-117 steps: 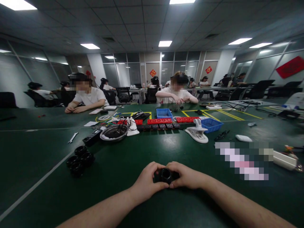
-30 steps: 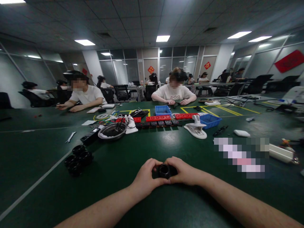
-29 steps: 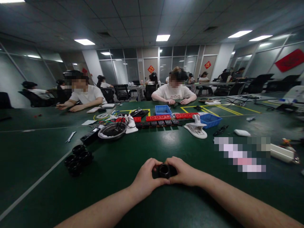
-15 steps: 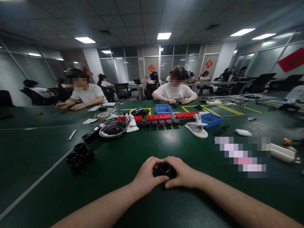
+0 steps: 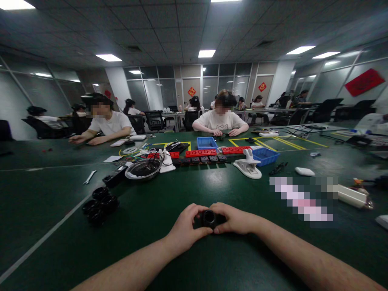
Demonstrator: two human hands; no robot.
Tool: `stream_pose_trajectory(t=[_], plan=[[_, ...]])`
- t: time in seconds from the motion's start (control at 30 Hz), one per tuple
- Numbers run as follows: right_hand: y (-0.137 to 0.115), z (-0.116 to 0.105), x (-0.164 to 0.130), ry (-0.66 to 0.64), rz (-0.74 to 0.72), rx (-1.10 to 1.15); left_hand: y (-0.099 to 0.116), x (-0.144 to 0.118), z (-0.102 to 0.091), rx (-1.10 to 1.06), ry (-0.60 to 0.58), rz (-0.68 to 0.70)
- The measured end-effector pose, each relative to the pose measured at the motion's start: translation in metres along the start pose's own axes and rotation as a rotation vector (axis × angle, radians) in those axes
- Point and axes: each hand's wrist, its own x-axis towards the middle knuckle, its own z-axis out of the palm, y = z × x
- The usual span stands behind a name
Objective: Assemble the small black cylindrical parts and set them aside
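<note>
The left hand (image 5: 184, 229) and the right hand (image 5: 235, 220) meet over the near edge of the green table (image 5: 188, 190), both curled around a small black ring-shaped part (image 5: 209, 218) held between them. The fingers of each hand wrap its sides and the thumbs press in from the front, so its round opening faces up toward the camera. Whether the part rests on the table or is lifted just off it is hard to tell from this angle.

To the left, well apart, sits a cluster of similar black rings (image 5: 100, 200). Farther back are a metal bowl (image 5: 143, 168) with cables, a row of red and black power strips (image 5: 203, 156), a white clamp (image 5: 248, 165) and a blue bin (image 5: 266, 155). Across the table, other people sit working.
</note>
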Motion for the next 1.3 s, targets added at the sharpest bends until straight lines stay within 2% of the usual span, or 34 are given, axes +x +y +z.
stream_pose_trajectory(t=[0.13, 0.27, 0.47, 0.63, 0.73, 0.83, 1.0, 1.3], plan=[[0.000, 0.003, 0.000, 0.033, 0.024, -0.038, 0.001, 0.000, 0.000, -0.004, 0.002, -0.004], [0.000, 0.011, 0.001, 0.116, 0.116, -0.088, 0.001, 0.000, 0.001, 0.015, 0.015, -0.024], [-0.010, 0.030, 0.005, 0.293, 0.275, -0.351, -0.002, -0.001, 0.004, 0.064, 0.086, -0.089], [-0.016, 0.034, 0.006, 0.340, 0.282, -0.436, -0.003, 0.000, 0.005, 0.069, 0.105, -0.083], [-0.014, 0.026, 0.003, 0.296, 0.190, -0.328, -0.002, 0.000, 0.004, 0.047, 0.079, -0.044], [-0.009, 0.016, 0.001, 0.181, 0.092, -0.173, -0.002, 0.000, 0.003, 0.037, 0.048, -0.006], [0.001, 0.002, -0.002, 0.032, 0.015, -0.025, -0.001, 0.000, 0.003, 0.050, 0.025, 0.020], [0.004, -0.002, -0.002, -0.027, -0.018, 0.033, -0.001, 0.000, 0.001, 0.038, 0.014, 0.036]])
